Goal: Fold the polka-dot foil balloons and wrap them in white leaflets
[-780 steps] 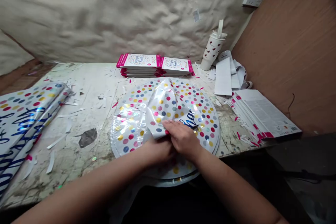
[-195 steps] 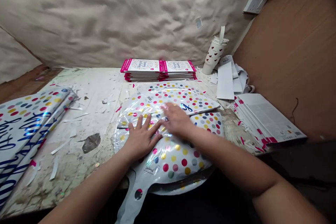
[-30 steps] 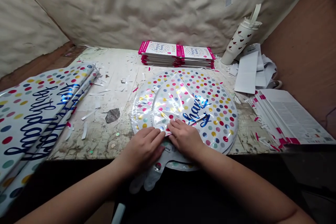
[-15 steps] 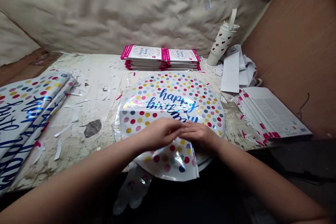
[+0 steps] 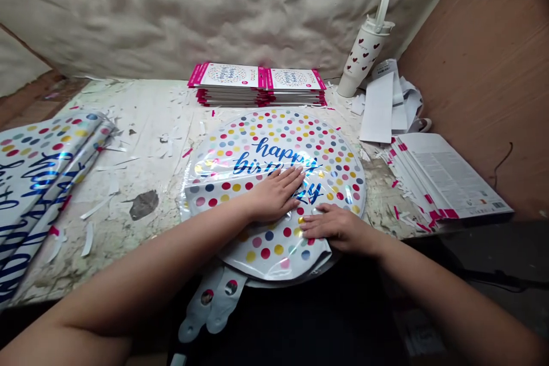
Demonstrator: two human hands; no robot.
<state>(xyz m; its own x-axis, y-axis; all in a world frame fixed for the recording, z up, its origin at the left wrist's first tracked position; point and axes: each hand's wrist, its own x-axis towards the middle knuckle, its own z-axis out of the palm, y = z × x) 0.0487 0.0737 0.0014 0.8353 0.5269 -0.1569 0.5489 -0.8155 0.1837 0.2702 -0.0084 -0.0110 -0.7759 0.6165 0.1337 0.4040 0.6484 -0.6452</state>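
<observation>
A round, flat foil balloon (image 5: 274, 126) with coloured dots and blue "happy birthday" lettering lies before me, apparently on others like it. My left hand (image 5: 277, 194) rests flat on its middle, fingers stretched over the lettering. Lower and to the right, my right hand (image 5: 337, 227) lies with fingers extended on the balloon near its right edge. A crease runs across the left part of the foil, and the near right edge is lifted a little. Pale filling tails (image 5: 210, 300) hang over the table's front edge.
Pink-and-white packets (image 5: 257, 86) stand stacked at the back. A white tumbler with hearts (image 5: 362, 57), paper strips (image 5: 380, 106) and flat printed cards (image 5: 454, 177) are on the right. Folded dotted foil (image 5: 43, 177) covers the left. Paper scraps litter the worn table (image 5: 146, 103).
My hands, together at the balloon's middle before, are now apart. The left has spread flat farther up; the right lies flat to its right. The raised near corner of foil is flatter, and the camera view has shifted.
</observation>
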